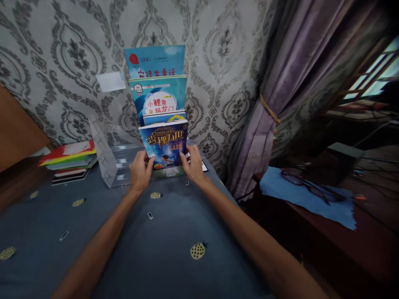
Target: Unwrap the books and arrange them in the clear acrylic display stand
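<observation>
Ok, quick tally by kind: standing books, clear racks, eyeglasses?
Standing books: 4 visible
Clear acrylic rack: 1
Eyeglasses: 1
Total: 6

The left hand [140,171] and right hand [193,164] cover the lower corners of the front book [163,139], while the window [370,77] at two o'clock runs off the picture's edge
</observation>
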Demonstrator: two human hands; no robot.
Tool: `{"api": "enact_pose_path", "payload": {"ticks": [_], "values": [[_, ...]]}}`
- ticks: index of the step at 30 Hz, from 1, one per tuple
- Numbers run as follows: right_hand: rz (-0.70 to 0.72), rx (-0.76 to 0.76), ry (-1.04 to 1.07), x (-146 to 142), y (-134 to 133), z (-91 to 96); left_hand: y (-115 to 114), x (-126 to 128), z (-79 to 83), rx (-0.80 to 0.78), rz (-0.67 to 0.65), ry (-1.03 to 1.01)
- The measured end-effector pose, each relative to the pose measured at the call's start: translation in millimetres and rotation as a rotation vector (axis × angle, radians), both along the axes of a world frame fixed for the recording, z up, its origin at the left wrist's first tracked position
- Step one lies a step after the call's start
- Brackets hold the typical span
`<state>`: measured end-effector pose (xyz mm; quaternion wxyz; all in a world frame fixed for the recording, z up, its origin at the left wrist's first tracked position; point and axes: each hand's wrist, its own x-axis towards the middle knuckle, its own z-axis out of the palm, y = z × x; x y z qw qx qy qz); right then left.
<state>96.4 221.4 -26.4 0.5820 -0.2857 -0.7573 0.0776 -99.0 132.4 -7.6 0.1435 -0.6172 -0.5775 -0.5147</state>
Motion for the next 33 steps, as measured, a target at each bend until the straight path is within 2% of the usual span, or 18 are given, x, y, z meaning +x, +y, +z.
{"api": "enact_pose_path", "payload": {"ticks": [27, 33], "values": [[-0.058, -0.078, -0.027, 2, -2, -5.0, 1, -8, -11.8, -0.145, 0.014, -0.083], [-0.076, -0.067, -0.052, 5, -3, -5.3, 1, -6, -12.3, -0.183, 0.041, -0.014]]}}
